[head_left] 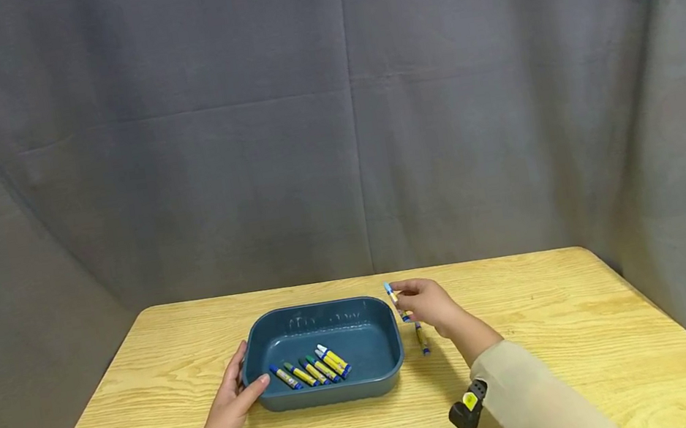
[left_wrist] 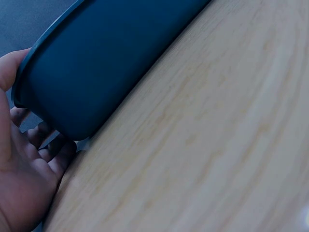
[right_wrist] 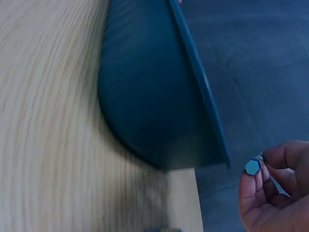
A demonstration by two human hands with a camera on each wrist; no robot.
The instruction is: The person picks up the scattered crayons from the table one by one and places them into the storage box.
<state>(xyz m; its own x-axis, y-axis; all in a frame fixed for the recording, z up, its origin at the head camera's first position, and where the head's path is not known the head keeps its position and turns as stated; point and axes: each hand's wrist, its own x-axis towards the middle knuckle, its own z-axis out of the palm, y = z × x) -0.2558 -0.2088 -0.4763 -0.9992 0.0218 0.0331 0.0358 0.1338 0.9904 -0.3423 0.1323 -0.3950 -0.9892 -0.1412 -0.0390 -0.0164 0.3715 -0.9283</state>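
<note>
A dark blue-green rectangular tray (head_left: 330, 394) stands on the table, with several yellow-wrapped crayons (head_left: 301, 374) lying slanted along its near side. My left hand (head_left: 230, 407) holds the tray's left end, thumb over the rim and fingers against the outer wall, as the left wrist view also shows. Just off the tray's far right corner, my right hand (head_left: 431, 303) pinches a light-blue crayon (head_left: 389, 291) between thumb and fingers. In the right wrist view that crayon's pale hexagonal end (right_wrist: 252, 167) points at the camera, beside the tray wall (right_wrist: 149, 87).
Another crayon (head_left: 422, 339) lies on the wooden table (head_left: 534, 333) right of the tray, below my right hand. A grey curtain (head_left: 240, 148) hangs behind the table and on both sides. A black device (head_left: 468, 408) sits at my right wrist.
</note>
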